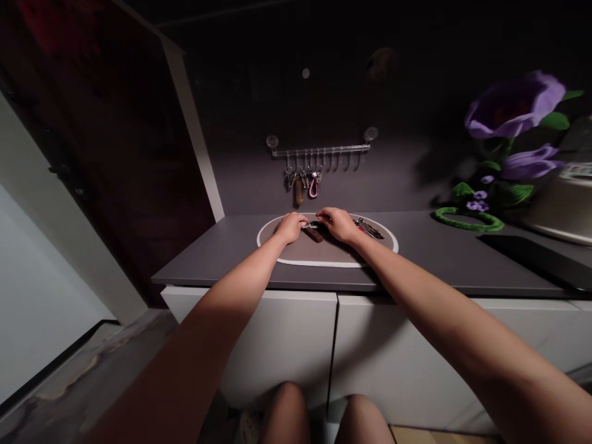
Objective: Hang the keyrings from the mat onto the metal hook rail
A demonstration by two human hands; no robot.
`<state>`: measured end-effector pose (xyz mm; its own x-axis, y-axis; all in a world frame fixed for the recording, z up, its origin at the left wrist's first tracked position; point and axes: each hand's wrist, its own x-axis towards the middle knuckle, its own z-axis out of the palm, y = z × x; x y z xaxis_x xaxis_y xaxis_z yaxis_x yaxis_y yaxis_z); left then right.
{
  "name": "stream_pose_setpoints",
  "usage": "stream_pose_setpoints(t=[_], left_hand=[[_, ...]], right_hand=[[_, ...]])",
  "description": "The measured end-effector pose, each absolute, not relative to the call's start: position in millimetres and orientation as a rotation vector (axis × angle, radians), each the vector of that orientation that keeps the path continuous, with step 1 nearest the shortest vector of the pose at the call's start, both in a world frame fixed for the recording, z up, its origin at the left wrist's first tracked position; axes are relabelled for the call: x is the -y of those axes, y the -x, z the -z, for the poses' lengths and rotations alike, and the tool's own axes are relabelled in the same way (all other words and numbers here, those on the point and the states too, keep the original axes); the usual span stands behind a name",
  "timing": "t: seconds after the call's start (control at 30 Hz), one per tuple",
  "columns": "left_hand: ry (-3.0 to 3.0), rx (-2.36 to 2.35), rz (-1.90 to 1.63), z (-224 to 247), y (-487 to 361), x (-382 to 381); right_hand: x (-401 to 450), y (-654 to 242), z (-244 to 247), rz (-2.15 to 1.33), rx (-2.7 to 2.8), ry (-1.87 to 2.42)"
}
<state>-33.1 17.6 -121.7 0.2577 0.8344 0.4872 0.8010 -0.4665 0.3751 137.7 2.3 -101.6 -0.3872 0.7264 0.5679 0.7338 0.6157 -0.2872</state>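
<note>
Over an oval brown mat (305,254) with a white rim, my left hand (291,228) pinches a keychain with a dark brown fob (314,234). The fob hangs just above or lies on the mat; I cannot tell which. My right hand (340,226) has its fingers curled at the keychain's metal end, and the exact grip is partly hidden. To the right of that hand, a bunch of keys (369,229) with a red piece lies on the mat.
On the wall behind, a clear hook rail (321,151) carries several key rings, a brown tag (298,190) and a pink loop (314,185). Purple artificial flowers (513,114), a green ring base (467,220) and a dark flat panel (539,259) occupy the counter's right side.
</note>
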Motion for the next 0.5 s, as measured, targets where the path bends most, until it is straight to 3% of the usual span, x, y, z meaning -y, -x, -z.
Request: stream_pose_setpoints(t=[0.5], left_hand=[[-2.373,-1.58,-1.093,119.4,34.8,-13.5]], right_hand=[[-4.5,-135.9,102.1,0.049,2.178,1.152]])
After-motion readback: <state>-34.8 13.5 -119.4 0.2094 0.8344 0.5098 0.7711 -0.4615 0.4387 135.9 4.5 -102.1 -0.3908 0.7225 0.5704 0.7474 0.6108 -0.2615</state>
